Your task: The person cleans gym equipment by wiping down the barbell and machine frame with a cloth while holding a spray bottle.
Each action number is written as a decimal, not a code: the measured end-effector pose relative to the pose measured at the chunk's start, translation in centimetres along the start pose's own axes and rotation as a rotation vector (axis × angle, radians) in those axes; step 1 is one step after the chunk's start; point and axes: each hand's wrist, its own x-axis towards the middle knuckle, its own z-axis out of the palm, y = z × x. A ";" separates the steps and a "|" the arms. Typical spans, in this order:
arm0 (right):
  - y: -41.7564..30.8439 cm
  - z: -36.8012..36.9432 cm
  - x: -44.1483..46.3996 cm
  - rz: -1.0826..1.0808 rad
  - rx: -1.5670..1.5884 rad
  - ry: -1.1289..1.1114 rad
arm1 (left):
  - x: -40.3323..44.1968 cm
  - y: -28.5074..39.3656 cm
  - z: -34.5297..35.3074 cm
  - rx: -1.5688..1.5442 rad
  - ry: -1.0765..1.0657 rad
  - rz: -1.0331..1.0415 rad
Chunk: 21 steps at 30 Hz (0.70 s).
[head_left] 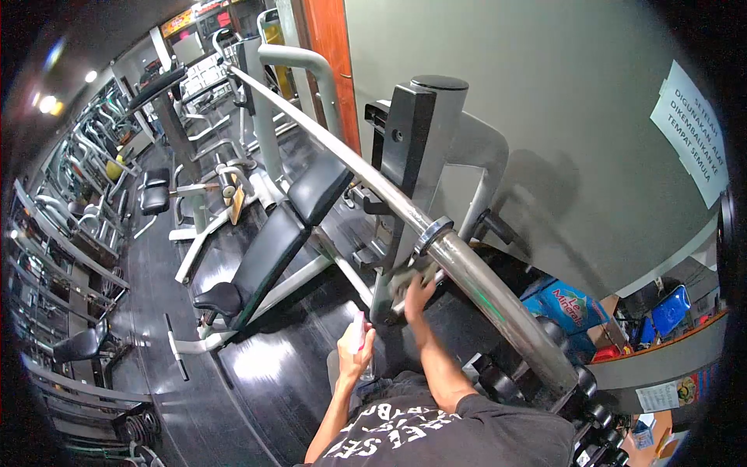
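A person in a dark printed T-shirt point(498, 436) sits close to a barbell point(403, 204) in a gym, the bar's long axis slanting from the far left to the near right. The right hand point(421, 298) is the nearer one, just short of the collar point(434, 232) and beside the rack upright point(416, 132); its fingers reach forward, blurred, and whether they pinch the greyish, cloth-like patch point(401, 282) at their tips cannot be told. The left hand point(353, 356), farther from the bar, has its fingers wrapped around a slim pink-and-white item point(357, 333), possibly a spray bottle, held in front of the torso.
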 end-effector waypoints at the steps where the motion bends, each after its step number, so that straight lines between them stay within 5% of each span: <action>1: -3.0 1.0 1.9 -0.006 0.000 0.009 | -0.1 1.1 -0.4 -0.029 -0.040 -0.118; 3: -10.1 3.1 5.7 -0.017 0.000 0.027 | -0.5 1.1 -0.4 -0.061 -0.080 -0.235; 6: -7.8 3.5 9.4 -0.404 -0.291 -0.229 | -0.7 -0.1 -0.1 -0.033 -0.006 -0.042; 8: -7.2 4.3 7.9 -0.269 -0.398 -0.267 | -0.7 0.3 -0.1 -0.155 -0.053 -0.197; 10: -7.1 5.3 6.1 -0.138 -0.494 -0.308 | -0.3 0.2 0.2 -0.148 -0.030 -0.127; 13: -1.1 4.3 3.2 -0.148 -0.072 -0.221 | 0.6 1.2 0.0 -0.138 -0.004 -0.074; 14: 7.6 4.0 1.7 -0.125 -0.044 -0.214 | 0.8 1.6 0.0 -0.144 -0.013 -0.087; 15: 6.1 2.9 1.1 0.209 0.099 -0.238 | 0.8 1.6 0.0 -0.146 -0.016 -0.086; 17: 1.9 1.5 0.5 0.548 0.223 -0.264 | 1.0 1.5 -0.2 -0.147 -0.041 -0.080; 18: 0.9 1.5 0.6 0.549 0.205 -0.274 | 1.1 1.6 -0.3 -0.146 -0.037 -0.076; 19: 10.2 1.3 3.3 0.479 0.130 -0.290 | 1.2 1.7 -0.6 -0.144 -0.039 -0.087; 21: 3.4 2.9 5.4 0.475 0.175 -0.260 | 1.0 1.6 -0.7 -0.146 -0.043 -0.101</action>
